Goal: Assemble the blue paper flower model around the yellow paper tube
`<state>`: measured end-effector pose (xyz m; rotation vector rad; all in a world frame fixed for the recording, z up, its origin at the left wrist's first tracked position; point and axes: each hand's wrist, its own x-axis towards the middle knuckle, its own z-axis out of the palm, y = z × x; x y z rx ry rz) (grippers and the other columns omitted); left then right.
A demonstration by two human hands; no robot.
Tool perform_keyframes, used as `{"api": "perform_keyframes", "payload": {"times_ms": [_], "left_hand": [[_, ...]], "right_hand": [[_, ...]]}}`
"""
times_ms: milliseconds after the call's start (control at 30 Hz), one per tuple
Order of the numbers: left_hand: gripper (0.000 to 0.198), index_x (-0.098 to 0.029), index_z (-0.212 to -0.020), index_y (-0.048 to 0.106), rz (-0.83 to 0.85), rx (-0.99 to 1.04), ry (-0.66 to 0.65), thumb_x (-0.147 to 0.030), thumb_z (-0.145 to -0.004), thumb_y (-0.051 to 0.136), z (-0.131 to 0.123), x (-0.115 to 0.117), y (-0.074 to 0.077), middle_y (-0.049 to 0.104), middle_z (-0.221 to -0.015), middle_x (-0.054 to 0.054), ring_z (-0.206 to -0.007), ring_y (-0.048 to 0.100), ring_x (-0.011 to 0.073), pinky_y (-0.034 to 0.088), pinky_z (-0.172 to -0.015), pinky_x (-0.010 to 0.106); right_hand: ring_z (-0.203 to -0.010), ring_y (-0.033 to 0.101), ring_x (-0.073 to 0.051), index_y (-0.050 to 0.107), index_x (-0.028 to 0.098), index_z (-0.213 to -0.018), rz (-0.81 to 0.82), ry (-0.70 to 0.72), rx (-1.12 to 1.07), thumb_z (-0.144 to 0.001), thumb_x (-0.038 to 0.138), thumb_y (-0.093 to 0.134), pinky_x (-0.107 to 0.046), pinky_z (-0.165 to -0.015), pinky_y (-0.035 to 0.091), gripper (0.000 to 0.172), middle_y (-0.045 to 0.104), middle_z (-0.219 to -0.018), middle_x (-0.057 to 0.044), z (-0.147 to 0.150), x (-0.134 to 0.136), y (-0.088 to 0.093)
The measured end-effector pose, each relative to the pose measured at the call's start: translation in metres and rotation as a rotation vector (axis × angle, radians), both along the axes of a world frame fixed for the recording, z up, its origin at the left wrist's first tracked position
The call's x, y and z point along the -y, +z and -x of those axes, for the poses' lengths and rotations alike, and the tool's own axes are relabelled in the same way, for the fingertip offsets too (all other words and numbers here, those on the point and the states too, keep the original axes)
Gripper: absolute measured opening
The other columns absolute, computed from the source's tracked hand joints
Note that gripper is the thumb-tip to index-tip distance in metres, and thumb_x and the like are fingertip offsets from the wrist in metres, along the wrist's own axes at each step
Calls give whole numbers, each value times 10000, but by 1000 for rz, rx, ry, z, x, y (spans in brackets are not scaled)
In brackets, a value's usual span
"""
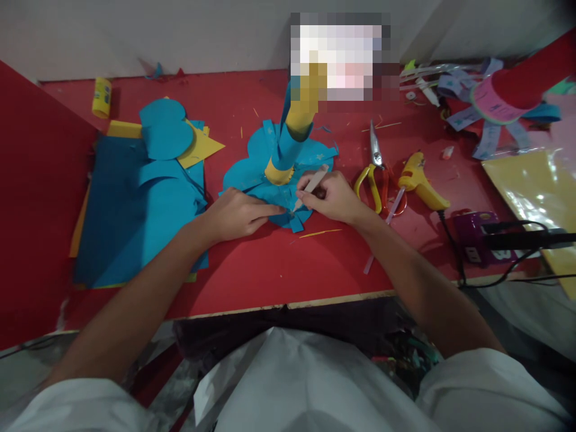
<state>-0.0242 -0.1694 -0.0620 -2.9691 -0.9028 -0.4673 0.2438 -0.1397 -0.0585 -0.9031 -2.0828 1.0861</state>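
My right hand (333,197) is closed around a pale pen (317,179), its tip pointing down at a blue paper strip. The strip is part of a blue, petal-shaped paper craft (238,177) on the table, with small silvery marks on its strips. A yellow and blue paper tube (290,150) stands up from the middle of the craft. My left hand (236,215) rests at the craft's near left edge, fingers stretched forward, the index fingertip on the blue paper close to the pen tip.
Blue paper sheets (121,222) and yellow pieces lie to the left, near a yellow glue stick (102,97). On the right are scissors (375,162), a yellow glue gun (420,180) and a purple power socket (479,237) with cables. Another paper craft (495,108) stands at the far right.
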Motion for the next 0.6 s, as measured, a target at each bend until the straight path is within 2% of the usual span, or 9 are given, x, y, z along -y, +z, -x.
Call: {"api": "perform_keyframes", "payload": {"times_ms": [400,600], "left_hand": [[387,-295,-1197,796,-16,23,-26,-173,-983,497,-1,1,3,733,-649,-8,-509,588,127,305,-500,246],[383,-297,-1200,791,-7,33,-22,-178,-981,501,0,0,2,735,-662,-3,-520,588,124,326,-512,240]], "right_hand": [[-596,504,-121,620,209,-802,-13,19,-4,-933,339,635,-288,-588,401,185,624,-690,12,0,0,-1],[-604,507,-115,617,206,-795,-12,1,14,-931,342,631,-275,-577,399,193,625,-699,10,0,1,0]]}}
